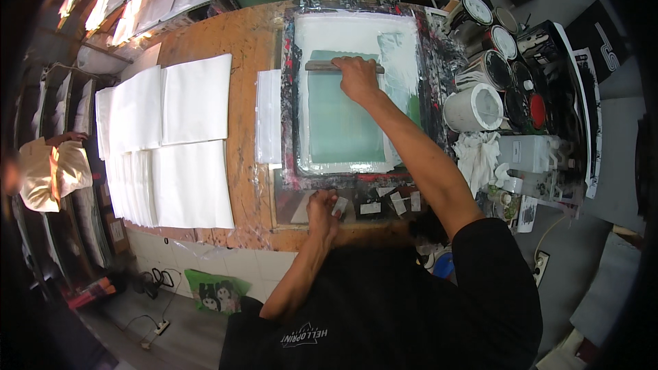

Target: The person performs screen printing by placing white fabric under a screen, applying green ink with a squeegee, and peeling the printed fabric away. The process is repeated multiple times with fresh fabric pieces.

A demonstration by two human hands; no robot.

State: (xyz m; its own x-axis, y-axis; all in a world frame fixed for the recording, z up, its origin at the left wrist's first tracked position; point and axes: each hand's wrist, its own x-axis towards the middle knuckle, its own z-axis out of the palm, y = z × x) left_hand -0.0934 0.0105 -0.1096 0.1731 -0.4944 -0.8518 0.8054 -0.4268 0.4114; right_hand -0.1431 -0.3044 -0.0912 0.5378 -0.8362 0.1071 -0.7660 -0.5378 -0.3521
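A screen-printing frame (291, 96), stained with dark and red ink, lies on the wooden table (250, 48). Its mesh carries white ink around a pale green rectangle (346, 120). My right hand (358, 77) is closed around a squeegee (322, 66), which lies across the far part of that rectangle. By the frame's near edge is my left hand (321, 214), its fingers bent inward. A small pale piece (340, 206) shows beside its thumb; whether the fingers hold it or the frame's edge is hidden.
White cloth-like sheets (195, 99) lie stacked at left, beside a clear plastic packet (268, 116). Ink cans (478, 9), a white bucket (473, 107) and a crumpled rag (478, 157) crowd the right. Another person (55, 171) is at far left, near shelves.
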